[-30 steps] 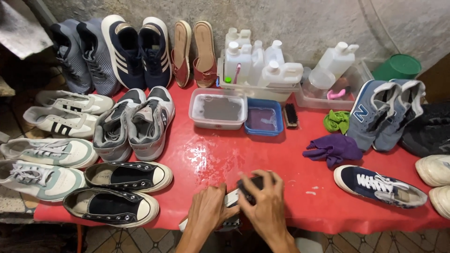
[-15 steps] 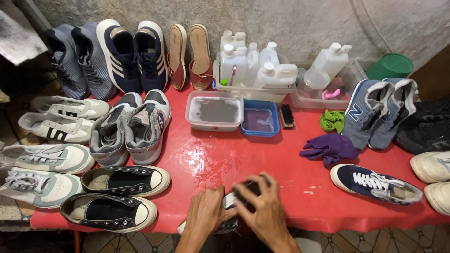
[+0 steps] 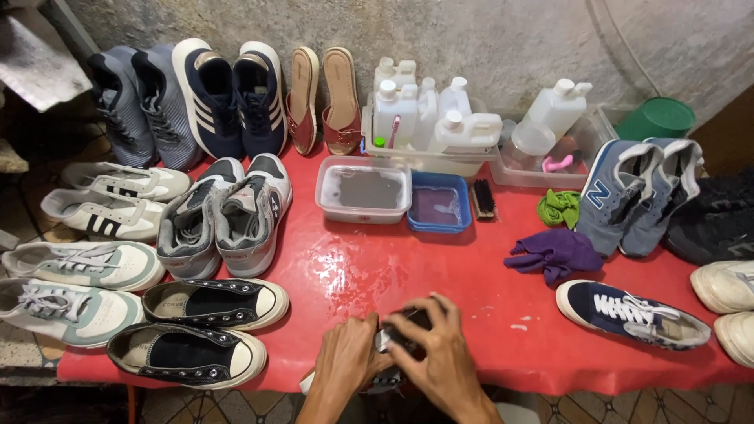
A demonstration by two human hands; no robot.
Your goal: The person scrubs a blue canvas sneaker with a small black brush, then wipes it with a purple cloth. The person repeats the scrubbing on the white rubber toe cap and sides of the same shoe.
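Both of my hands are at the front edge of the red table, closed around a dark shoe with a white sole. My left hand presses on its left side. My right hand covers its top with the fingers curled over it. Most of the shoe is hidden under my hands. A pair of black low-top sneakers lies just to the left. A single navy sneaker with white laces lies to the right.
A clear tub of grey water, a blue tub and a brush stand mid-table. Behind them is a tray of white bottles. Purple cloth and green cloth lie on the right. Several pairs of shoes fill both sides.
My hands stay on the shoe, and the right fingers have curled a little tighter over it. The view has shifted slightly.
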